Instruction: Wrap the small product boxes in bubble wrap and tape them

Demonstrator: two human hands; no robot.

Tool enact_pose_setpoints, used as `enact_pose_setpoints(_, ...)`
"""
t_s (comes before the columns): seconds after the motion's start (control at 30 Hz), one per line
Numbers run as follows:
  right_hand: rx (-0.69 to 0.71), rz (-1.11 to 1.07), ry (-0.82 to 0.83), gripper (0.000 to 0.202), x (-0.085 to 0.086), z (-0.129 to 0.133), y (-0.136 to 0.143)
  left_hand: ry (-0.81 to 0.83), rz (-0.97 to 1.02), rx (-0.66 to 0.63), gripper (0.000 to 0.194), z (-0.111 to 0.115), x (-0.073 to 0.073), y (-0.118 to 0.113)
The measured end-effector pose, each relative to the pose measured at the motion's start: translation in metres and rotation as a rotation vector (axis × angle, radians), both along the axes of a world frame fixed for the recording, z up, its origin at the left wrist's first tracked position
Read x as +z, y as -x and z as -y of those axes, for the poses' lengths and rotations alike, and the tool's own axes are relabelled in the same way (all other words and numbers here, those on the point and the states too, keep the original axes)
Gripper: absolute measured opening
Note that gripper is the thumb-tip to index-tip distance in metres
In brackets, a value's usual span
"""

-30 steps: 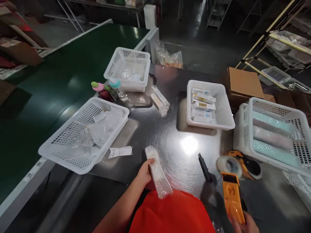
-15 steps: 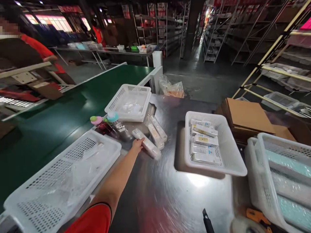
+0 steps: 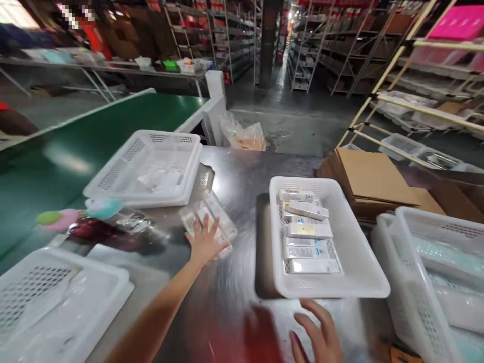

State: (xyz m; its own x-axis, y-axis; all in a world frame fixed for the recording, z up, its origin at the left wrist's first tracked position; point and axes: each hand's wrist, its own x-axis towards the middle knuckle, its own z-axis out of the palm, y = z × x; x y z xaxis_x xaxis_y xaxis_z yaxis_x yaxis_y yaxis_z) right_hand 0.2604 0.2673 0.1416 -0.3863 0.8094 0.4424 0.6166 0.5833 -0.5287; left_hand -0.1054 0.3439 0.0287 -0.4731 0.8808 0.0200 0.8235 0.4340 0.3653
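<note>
My left hand [image 3: 204, 242] lies with fingers spread over a row of clear-wrapped long packages [image 3: 223, 214] on the metal table; it partly hides them. Low in the view, my right hand [image 3: 319, 333] hovers with bent fingers apart and nothing between them. Just beyond it is a white basket [image 3: 359, 262] holding several slim white boxes [image 3: 308, 230]. Left of the packages lie bottles, one dark red [image 3: 93, 229] and one clear [image 3: 134, 222], blurred, with pastel caps.
A white perforated basket [image 3: 192, 166] with clear plastic sits beside the green conveyor belt [image 3: 174, 108]. Another basket [image 3: 113, 269] is at lower left. Flat cardboard [image 3: 378, 174] and stacked baskets [image 3: 406, 262] with wrapped items line the right side.
My left hand has gone from holding one wrapped package at its end to lying spread over the packages, which now sit side by side. My right hand has come into view. The view has turned right.
</note>
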Motion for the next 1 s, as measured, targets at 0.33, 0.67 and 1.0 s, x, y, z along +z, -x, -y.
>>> enact_pose_setpoints(0.33, 0.306, 0.049, -0.029, 0.031, 0.022, -0.074, 0.113, 0.186, -0.203, -0.281, 0.091, -0.040, 0.002, 0.030)
enact_pose_setpoints(0.67, -0.041, 0.612, -0.069, 0.048, -0.020, -0.202, -0.018, 0.131, -0.167, -0.506, 0.080, -0.025, -0.007, -0.008)
enact_pose_setpoints(1.0, -0.097, 0.672, -0.050, 0.034, 0.013, -0.187, -0.037, -0.033, 0.068, -0.319, 0.077, 0.029, 0.033, -0.013)
